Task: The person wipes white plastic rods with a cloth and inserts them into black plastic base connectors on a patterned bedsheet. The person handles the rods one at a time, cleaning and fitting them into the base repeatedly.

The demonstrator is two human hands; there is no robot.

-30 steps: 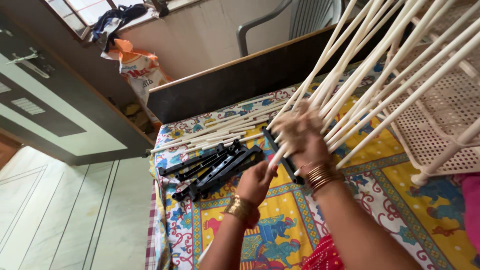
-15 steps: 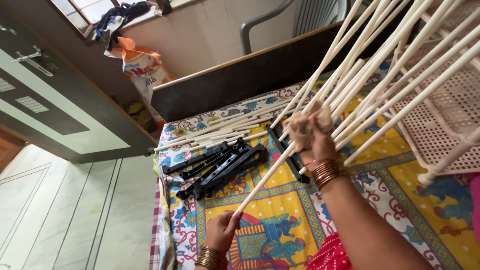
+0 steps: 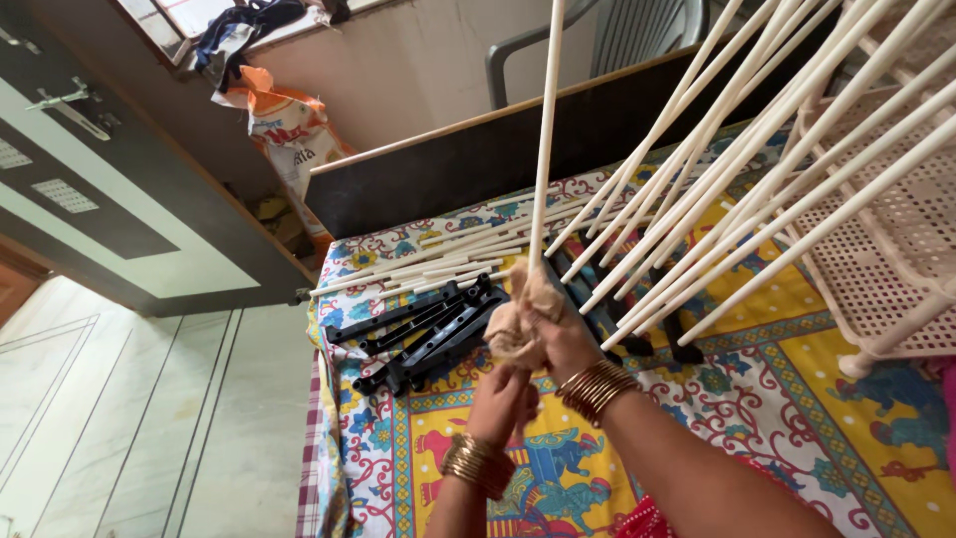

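My right hand [image 3: 548,334] grips a beige cloth [image 3: 520,317] wrapped around the lower end of a long cream rod [image 3: 546,130] that stands nearly upright. My left hand [image 3: 501,399] is just below it, closed around the bottom of the same rod. Several more cream rods [image 3: 757,169] fan out to the upper right, just beyond the right hand. Loose cream rods [image 3: 438,264] and black plastic bars [image 3: 423,334] lie on the colourful patterned bedsheet [image 3: 797,428] just left of my hands.
A cream perforated plastic rack [image 3: 886,269] stands at the right. The dark wooden bed board [image 3: 478,164] runs behind the rods, with a grey chair [image 3: 597,50] beyond. An orange and white sack [image 3: 284,125] leans by the wall. Tiled floor [image 3: 149,418] lies at left.
My left hand moved up from the sheet to the rod's bottom end. The rod swung from a slant to nearly upright, and the cloth is now wrapped around it.
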